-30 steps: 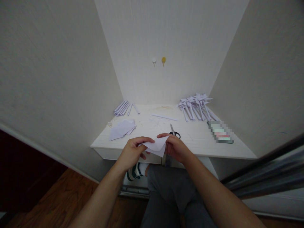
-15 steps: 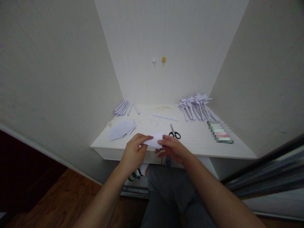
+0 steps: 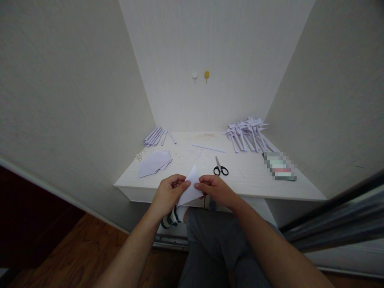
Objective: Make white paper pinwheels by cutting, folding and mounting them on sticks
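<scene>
Between both hands, at the front edge of the white desk [image 3: 255, 186], is a folded piece of white paper [image 3: 191, 191] shaped like a triangle, one point upward. My left hand [image 3: 170, 193] pinches its left side, thumb on top. On the right side my right hand [image 3: 217, 189] grips it between thumb and fingers; some fingertips are hidden behind the paper. Black-handled scissors [image 3: 221, 170] lie just beyond my right hand, blades pointing away. Beyond my left hand rests a small stack of white paper sheets [image 3: 153, 163].
Rolled paper sticks [image 3: 153, 137] lie at the back left, and one thin paper stick [image 3: 208, 148] lies mid-desk. Several paper pinwheels [image 3: 247, 134] are piled at the back right, near a blurred phone-like object [image 3: 279, 166]. Walls enclose the desk; two hooks [image 3: 207, 75] hang behind.
The paper has been turned in my hands and now shows a triangle pointing up. My right hand has closed in on its right side; the things on the desk have stayed put.
</scene>
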Demonstrator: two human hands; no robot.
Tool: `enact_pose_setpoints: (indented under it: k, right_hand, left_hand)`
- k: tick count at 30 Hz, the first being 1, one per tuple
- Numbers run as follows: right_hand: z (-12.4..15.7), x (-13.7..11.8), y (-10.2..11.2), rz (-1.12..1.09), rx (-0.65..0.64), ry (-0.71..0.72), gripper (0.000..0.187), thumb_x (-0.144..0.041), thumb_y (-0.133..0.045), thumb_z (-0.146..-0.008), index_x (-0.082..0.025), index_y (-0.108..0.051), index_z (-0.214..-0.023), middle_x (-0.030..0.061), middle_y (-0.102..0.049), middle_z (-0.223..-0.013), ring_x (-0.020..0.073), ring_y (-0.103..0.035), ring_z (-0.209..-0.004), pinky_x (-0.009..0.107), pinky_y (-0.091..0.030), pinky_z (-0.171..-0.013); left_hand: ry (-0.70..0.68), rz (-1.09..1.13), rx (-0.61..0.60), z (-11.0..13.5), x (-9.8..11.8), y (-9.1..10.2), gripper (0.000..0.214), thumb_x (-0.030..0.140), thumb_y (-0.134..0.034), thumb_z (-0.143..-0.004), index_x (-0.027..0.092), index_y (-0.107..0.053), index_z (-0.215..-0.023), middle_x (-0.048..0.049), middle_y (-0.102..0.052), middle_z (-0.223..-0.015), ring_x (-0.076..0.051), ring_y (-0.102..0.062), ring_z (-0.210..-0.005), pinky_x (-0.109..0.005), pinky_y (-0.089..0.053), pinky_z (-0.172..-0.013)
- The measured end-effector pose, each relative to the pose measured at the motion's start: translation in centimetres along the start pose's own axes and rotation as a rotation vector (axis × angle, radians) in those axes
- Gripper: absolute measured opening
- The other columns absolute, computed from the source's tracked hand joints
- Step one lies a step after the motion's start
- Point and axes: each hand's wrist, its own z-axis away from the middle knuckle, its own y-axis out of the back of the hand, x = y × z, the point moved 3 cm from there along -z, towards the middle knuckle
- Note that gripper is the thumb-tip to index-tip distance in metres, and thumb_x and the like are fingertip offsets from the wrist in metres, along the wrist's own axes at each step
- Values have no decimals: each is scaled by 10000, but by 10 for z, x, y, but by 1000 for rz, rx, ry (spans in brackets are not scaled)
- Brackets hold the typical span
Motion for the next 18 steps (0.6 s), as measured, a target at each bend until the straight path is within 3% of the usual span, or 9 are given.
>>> enact_pose_setpoints:
  k: [8, 18]
  right_hand:
    - [5, -3, -9, 26, -49, 50, 303, -422, -850, -748, -164, -734, -856, 28, -751, -774, 140, -651, -655, 279, -506, -652]
    - [4, -9, -8, 44, 4, 99, 365, -528, -803, -780, -177, -715, -828, 31, -753, -755, 144, -648, -649, 289, -521, -659]
  left_hand:
    - [-3, 98, 148, 2, -6, 5, 345, 502, -837, -656, 180, -729, -715, 13, -653, -592, -134, -521, -529, -227, -377, -484]
    - [35, 164, 175, 3, -12, 5, 462, 573, -845, -645, 144, -758, -793, 9, -647, -598, -138, -533, -558, -231, -400, -510]
